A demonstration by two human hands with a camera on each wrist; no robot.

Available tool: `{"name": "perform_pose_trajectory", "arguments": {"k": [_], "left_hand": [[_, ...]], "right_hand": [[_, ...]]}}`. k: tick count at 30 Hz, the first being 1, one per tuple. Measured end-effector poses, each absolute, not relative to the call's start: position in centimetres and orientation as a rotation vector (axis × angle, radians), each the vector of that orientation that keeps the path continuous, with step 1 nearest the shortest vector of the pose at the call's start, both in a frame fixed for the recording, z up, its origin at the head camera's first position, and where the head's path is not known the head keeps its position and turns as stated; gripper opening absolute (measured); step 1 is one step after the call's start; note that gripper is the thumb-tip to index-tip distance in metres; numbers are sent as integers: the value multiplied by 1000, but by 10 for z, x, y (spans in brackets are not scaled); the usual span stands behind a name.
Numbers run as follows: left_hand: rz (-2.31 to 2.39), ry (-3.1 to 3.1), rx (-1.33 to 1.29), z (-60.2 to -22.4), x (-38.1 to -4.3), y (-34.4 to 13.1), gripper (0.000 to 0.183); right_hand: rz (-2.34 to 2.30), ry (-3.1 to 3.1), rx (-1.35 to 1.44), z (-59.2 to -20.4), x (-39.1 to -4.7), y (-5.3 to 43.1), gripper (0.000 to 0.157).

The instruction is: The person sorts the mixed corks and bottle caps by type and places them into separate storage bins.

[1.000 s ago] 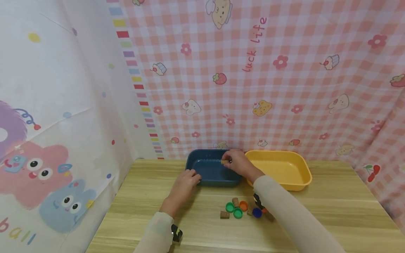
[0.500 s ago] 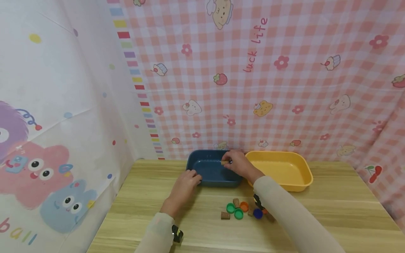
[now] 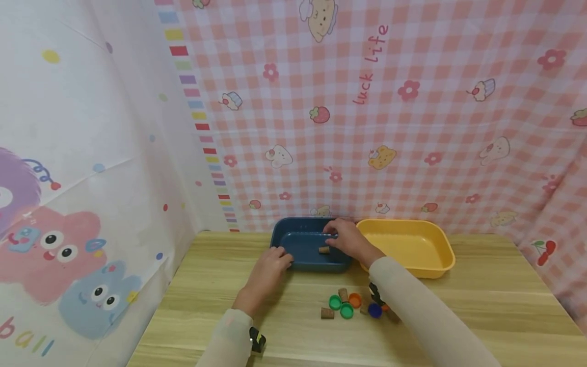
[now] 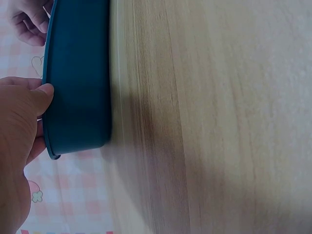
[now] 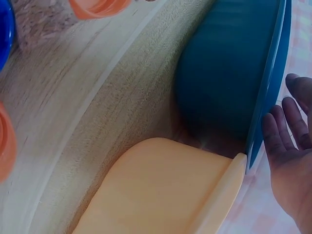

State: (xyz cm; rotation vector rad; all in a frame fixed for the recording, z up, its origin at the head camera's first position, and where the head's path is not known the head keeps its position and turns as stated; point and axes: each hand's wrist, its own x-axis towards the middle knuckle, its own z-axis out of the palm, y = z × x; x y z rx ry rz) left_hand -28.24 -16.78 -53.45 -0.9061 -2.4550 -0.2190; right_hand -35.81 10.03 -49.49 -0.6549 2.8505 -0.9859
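A strip of counter (image 3: 304,282) passes between the blue basin (image 3: 316,267) and the scattered caps (image 3: 346,311) and corks (image 3: 327,313), until the right sleeve (image 3: 426,306) crosses it. The left grip (image 3: 267,265) blocks the basin's near-left corner; the right grip (image 3: 348,238) overhangs its right end. Wide room lies farther left.

Left sleeve (image 3: 225,337) and right sleeve (image 3: 424,311): long, pale cream, smooth-surfaced, each ending near the wrist. Left wrist unit (image 3: 258,340): small, black, angular in outline, marked with a yellow-green patch. Right wrist unit (image 3: 375,294): likewise small and black, bearing pale marks, finer detail indistinct. Left hand (image 3: 269,264) and right hand (image 3: 347,237): both bare, five-fingered.
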Motion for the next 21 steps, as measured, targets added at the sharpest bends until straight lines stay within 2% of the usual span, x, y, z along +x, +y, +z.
{"name": "perform_pose_trajectory", "arguments": {"k": [21], "left_hand": [[-250,-2427,-905,-533,-281,-167,3]], "right_hand": [[-1053,2867,-756,-486,-336,114,24]]}}
